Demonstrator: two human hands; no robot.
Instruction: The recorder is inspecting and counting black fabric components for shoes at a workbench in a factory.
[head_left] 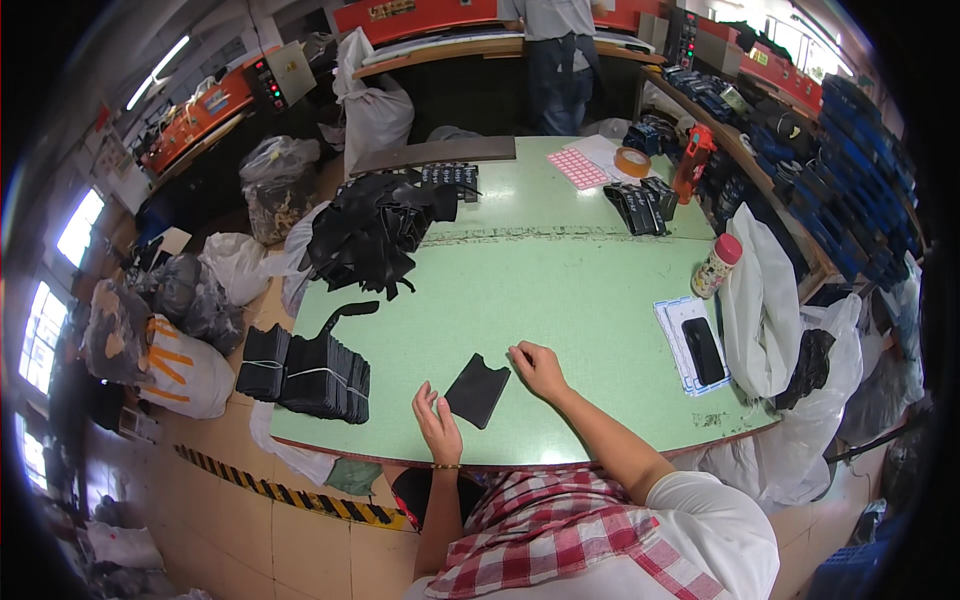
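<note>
1. Head view, main thing: one flat black leather piece (477,390) lies on the green table (560,290) near its front edge, between the two hands. Its long axis runs on a slant, from the lower end nearest the person up and to the right toward the right hand.
2. Left hand (438,418) rests just left of the piece's lower end, fingers loosely curled upward and holding nothing; whether it touches the piece I cannot tell.
3. Right hand (538,368) sits just right of the piece's upper corner, fingers curled down with the tips on the table, pinching nothing.
4. Left of the piece, at the table's left edge, stand two bundled stacks of black pieces (305,373).
5. Beyond the piece, at the far left of the table, lies one loose heap of black leather scraps (372,228).
6. Right of the piece lies one black phone (702,350) on a blue-edged sheet; past it stands one bottle with a red cap (716,266).
7. Right of the table, a white plastic bag (760,300) hangs open; its contents are hidden.
</note>
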